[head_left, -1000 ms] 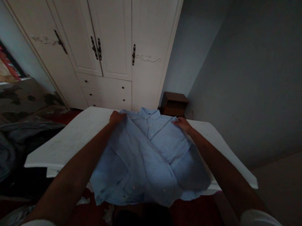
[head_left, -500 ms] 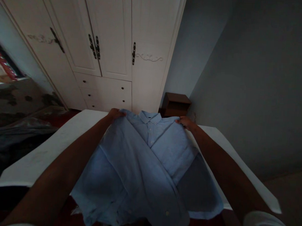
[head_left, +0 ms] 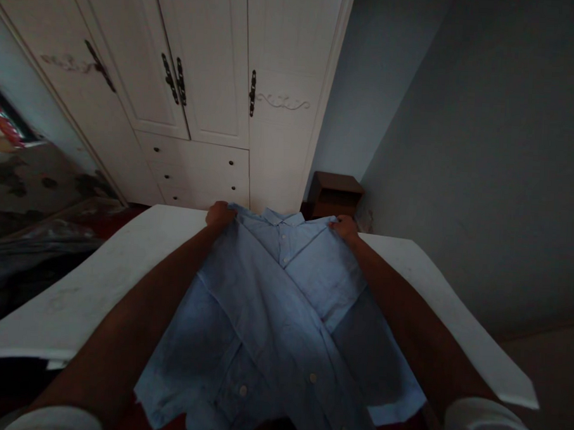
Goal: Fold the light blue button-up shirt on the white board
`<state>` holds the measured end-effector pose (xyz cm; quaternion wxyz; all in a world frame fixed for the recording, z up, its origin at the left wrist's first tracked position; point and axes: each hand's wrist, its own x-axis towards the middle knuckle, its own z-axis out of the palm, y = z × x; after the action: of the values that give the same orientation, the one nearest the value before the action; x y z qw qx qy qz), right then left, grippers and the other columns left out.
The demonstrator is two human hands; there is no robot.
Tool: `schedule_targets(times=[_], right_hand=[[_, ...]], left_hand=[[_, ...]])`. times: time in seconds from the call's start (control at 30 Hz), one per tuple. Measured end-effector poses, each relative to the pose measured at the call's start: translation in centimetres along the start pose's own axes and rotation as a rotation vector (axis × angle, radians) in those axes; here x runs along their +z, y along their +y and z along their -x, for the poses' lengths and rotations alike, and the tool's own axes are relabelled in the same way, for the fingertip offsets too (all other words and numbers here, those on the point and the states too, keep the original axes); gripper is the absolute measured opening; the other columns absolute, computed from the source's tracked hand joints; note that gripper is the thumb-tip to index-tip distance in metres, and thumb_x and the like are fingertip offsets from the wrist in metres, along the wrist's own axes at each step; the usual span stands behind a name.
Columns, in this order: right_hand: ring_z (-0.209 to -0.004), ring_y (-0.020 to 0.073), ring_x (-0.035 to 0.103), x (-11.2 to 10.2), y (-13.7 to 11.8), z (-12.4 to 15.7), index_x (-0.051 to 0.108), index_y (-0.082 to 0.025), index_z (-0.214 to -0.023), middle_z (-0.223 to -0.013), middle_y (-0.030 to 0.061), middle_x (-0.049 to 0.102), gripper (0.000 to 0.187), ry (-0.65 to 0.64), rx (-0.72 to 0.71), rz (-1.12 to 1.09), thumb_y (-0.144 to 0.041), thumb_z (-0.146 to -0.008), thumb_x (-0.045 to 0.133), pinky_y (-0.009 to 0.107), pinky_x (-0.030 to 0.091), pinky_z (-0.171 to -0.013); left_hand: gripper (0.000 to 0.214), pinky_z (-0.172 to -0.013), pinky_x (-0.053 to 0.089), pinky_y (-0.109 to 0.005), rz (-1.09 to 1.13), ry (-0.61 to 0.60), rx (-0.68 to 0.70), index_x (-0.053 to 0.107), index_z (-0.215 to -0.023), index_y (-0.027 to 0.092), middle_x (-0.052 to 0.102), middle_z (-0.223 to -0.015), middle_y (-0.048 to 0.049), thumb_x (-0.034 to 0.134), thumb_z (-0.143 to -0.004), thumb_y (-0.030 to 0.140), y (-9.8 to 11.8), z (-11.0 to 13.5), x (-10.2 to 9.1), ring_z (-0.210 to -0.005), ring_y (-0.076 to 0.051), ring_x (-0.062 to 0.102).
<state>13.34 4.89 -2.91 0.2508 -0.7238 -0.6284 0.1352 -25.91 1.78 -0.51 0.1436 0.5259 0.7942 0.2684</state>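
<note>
A light blue button-up shirt (head_left: 273,303) lies spread over the white table, collar at the far end and its lower part hanging past the near edge. Both sleeves are folded across the front. My left hand (head_left: 220,216) is closed on the shirt's left shoulder as I see it. On the other shoulder, my right hand (head_left: 345,227) pinches the cloth. The collar (head_left: 283,218) sits between the two hands, buttoned. Parts of the fingers are hidden behind the fabric.
The white table (head_left: 98,283) reaches out on both sides of the shirt. Behind it stands a white wardrobe (head_left: 212,66) with dark handles and drawers. A small brown nightstand (head_left: 338,182) is by the grey wall. Dark cloth (head_left: 23,267) is heaped at left.
Both hands keep their hold on the shoulders and have come slightly closer together. The shirt's lower front has shifted, with more buttons showing. The view has tilted slightly.
</note>
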Motion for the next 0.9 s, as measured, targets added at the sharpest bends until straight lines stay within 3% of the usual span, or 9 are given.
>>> schedule_targets(times=[0.2, 0.43, 0.57, 0.6, 0.67, 0.77, 0.9], right_hand=[[-0.101, 0.0262, 0.060, -0.5, 0.3, 1.5, 0.062, -0.013, -0.097, -0.106, 0.0144, 0.065, 0.024, 0.026, -0.039, -0.007, -0.027, -0.078, 0.065, 0.033, 0.044, -0.086], [-0.103, 0.0275, 0.058, -2.0, 1.1, 7.3, 0.060, -0.015, -0.100, -0.107, 0.0142, 0.064, 0.027, 0.089, -0.173, -0.081, -0.027, -0.077, 0.063, 0.039, 0.044, -0.092], [-0.104, 0.0265, 0.058, -3.0, 2.2, 12.7, 0.058, -0.016, -0.105, -0.112, 0.0141, 0.062, 0.031, 0.119, -0.226, -0.152, -0.030, -0.077, 0.061, 0.041, 0.045, -0.093], [-0.104, 0.0265, 0.058, -3.3, 2.5, 14.2, 0.058, -0.016, -0.106, -0.113, 0.0143, 0.062, 0.033, 0.130, -0.240, -0.179, -0.032, -0.077, 0.061, 0.041, 0.046, -0.093], [-0.103, 0.0263, 0.059, -4.0, 3.1, 17.5, 0.058, -0.017, -0.106, -0.112, 0.0136, 0.062, 0.035, 0.165, -0.288, -0.273, -0.037, -0.078, 0.060, 0.042, 0.048, -0.091], [-0.095, 0.0238, 0.060, -5.5, 4.1, 22.7, 0.058, -0.020, -0.104, -0.105, 0.0099, 0.063, 0.034, 0.225, -0.346, -0.444, -0.044, -0.080, 0.059, 0.041, 0.050, -0.086], [-0.079, 0.0185, 0.060, -7.8, 6.5, 29.5, 0.057, -0.021, -0.104, -0.086, 0.0032, 0.061, 0.033, 0.309, -0.238, -0.571, -0.043, -0.080, 0.062, 0.034, 0.049, -0.076]], left_hand=[[0.059, -0.092, 0.042, -0.040, 0.003, 0.029, 0.018, 0.052, -0.121, 0.005, 0.057, -0.125, -0.0277, 0.062, -0.079, 0.046, -0.1, 1.6, -0.8, -0.118, -0.035, 0.054], [0.048, -0.098, 0.041, -0.041, 0.065, 0.122, 0.084, 0.055, -0.117, 0.006, 0.060, -0.123, -0.0235, 0.059, -0.079, 0.035, -2.1, 7.0, -3.5, -0.116, -0.032, 0.055], [0.039, -0.097, 0.043, -0.034, 0.133, 0.225, 0.156, 0.057, -0.117, 0.010, 0.062, -0.122, -0.0156, 0.054, -0.082, 0.029, -3.7, 14.1, -4.7, -0.113, -0.024, 0.057], [0.036, -0.095, 0.044, -0.033, 0.169, 0.283, 0.168, 0.057, -0.116, 0.012, 0.062, -0.121, -0.0131, 0.049, -0.085, 0.029, -4.3, 16.6, -4.8, -0.110, -0.021, 0.058], [0.029, -0.088, 0.048, -0.033, 0.378, 0.518, 0.248, 0.062, -0.107, 0.015, 0.066, -0.109, -0.0090, 0.048, -0.086, 0.029, -5.5, 21.8, -4.6, -0.098, -0.020, 0.062], [0.020, -0.086, 0.047, -0.033, 0.473, 0.770, 0.225, 0.065, -0.094, 0.017, 0.067, -0.094, -0.0052, 0.049, -0.084, 0.024, -8.5, 29.7, -3.3, -0.088, -0.018, 0.061], [0.018, -0.083, 0.048, -0.035, 0.519, 0.827, 0.087, 0.063, -0.088, 0.017, 0.064, -0.086, -0.0043, 0.049, -0.084, 0.027, -14.2, 37.4, -0.5, -0.084, -0.019, 0.061]])
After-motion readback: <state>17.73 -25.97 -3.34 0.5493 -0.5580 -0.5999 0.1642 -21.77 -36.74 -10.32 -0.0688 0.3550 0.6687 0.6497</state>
